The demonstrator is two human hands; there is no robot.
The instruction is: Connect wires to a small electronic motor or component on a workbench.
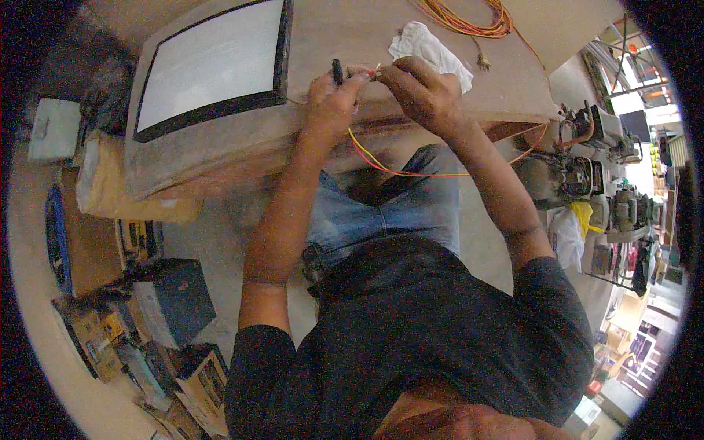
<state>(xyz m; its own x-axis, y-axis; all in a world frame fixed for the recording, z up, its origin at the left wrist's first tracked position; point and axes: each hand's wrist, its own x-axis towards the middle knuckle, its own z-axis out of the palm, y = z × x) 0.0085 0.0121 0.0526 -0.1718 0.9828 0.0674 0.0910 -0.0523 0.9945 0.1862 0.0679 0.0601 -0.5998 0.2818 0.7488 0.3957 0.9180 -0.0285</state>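
Observation:
My left hand (332,99) grips a small black-handled tool (337,71) and pinches thin red and yellow wires (374,160) that hang down from it toward my lap. My right hand (418,88) meets it from the right, fingers closed on the bare wire ends (376,72) between the two hands. Both hands hover over the front edge of a brown table (352,37). I sit in blue jeans and a dark shirt.
A flat screen with a black frame (213,66) lies on the table at left. A white cloth (429,48) and a coiled orange cable (469,18) lie behind my hands. Boxes (139,308) crowd the floor at left; machines (579,161) stand at right.

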